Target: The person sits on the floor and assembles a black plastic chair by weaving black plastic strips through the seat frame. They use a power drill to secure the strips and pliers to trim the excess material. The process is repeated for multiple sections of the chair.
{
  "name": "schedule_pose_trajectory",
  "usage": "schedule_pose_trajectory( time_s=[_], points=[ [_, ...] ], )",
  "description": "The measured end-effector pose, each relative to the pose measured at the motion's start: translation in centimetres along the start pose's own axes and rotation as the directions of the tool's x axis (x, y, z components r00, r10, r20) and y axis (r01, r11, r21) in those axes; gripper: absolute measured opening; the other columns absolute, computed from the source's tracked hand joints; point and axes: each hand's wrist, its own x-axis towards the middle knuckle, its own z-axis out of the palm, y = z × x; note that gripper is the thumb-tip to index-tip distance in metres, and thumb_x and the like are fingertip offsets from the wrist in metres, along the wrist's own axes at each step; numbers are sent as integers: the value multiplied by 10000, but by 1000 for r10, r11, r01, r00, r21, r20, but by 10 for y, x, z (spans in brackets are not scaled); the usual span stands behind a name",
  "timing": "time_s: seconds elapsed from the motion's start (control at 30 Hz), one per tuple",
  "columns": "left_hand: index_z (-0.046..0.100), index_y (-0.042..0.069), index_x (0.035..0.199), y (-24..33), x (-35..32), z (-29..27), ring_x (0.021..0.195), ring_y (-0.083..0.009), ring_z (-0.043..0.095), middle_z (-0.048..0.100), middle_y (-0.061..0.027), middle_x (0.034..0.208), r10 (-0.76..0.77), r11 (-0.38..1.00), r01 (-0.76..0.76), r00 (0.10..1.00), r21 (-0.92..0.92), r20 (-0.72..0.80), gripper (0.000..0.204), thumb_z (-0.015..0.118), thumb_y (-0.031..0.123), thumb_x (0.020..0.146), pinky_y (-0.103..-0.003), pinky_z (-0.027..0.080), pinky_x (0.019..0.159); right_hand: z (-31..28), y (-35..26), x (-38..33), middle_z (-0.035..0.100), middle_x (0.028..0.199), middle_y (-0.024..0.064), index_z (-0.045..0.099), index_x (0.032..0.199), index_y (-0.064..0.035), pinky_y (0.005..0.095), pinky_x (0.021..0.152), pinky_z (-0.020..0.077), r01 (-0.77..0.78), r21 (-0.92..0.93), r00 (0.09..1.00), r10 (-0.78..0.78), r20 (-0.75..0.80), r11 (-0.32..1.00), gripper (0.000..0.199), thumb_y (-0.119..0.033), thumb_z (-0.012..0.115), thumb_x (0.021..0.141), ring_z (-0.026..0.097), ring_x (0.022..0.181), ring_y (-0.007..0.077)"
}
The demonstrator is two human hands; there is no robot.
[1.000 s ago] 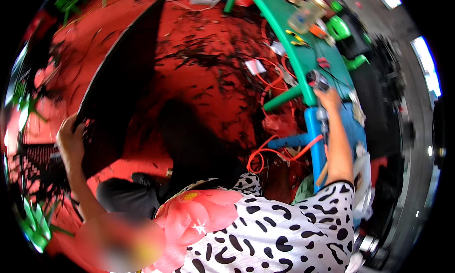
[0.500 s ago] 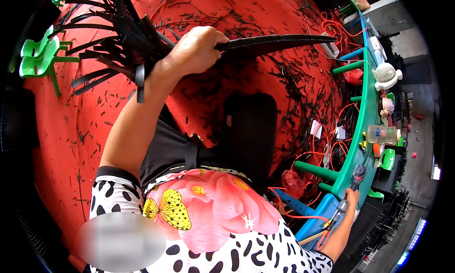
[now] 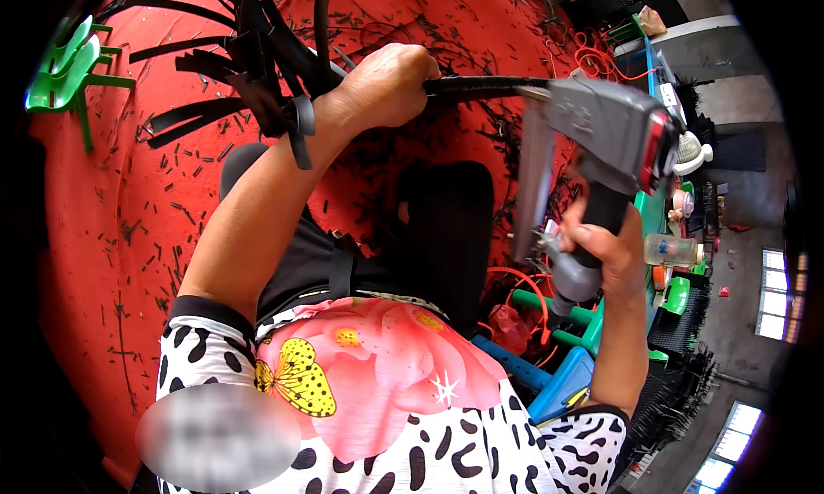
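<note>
My left hand (image 3: 390,82) is closed on a black woven panel (image 3: 481,85), seen nearly edge-on and stretching out to the right. Long loose black strips (image 3: 279,73) fan out to the left, past my wrist. In my right hand (image 3: 614,245) is a grey air nail gun (image 3: 605,129), gripped by its black handle with the fingers wrapped round. Its head overlaps the right end of the panel; whether the two touch, I cannot tell. The gun looks slightly smeared by motion.
A blue and green bench (image 3: 592,327) runs along the right, with a clear jar (image 3: 674,250) and a white fan (image 3: 692,153). An orange hose (image 3: 524,279) loops below the gun. Green chairs (image 3: 69,78) stand at the left. Black scraps litter the red floor (image 3: 146,262).
My right hand has risen from the bench with the nail gun, up to the panel's right end. My left hand has shifted slightly right, and the panel and its strips have turned a little.
</note>
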Motion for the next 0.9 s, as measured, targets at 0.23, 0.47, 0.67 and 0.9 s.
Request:
schedule_pose_trajectory(
  time_s=[0.23,0.47,0.67,0.9],
  points=[
    [658,-7,912,0,2,1,830,-363,613,633,-199,806,-4,1000,4,1000,23,-1,291,594,7,629,-407,492,758,37,-6,27,588,674,36,583,798,-9,251,574,456,-61,62,983,49,179,996,185,-105,684,675,567,601,104],
    [662,-6,886,-1,4,-1,827,-368,610,629,-199,786,-6,1000,7,998,26,-64,275,578,0,625,-420,491,760,34,-5,32,583,674,43,579,788,-8,260,574,467,-77,101,976,54,212,992,172,-86,670,665,573,592,114],
    [651,-6,838,-2,3,-1,821,-373,606,620,-204,774,-3,1000,4,997,10,-79,223,575,-2,629,-428,487,740,37,-5,37,584,674,41,580,775,-9,261,572,467,-83,113,971,55,232,990,166,-84,670,658,575,595,114],
    [637,2,800,-2,4,-1,786,-374,606,608,-203,736,-24,1000,25,996,13,-85,178,566,0,637,-431,484,698,39,-6,38,574,658,45,581,767,-7,261,573,459,-91,94,966,65,252,991,153,-105,657,677,566,589,118]
  ],
)
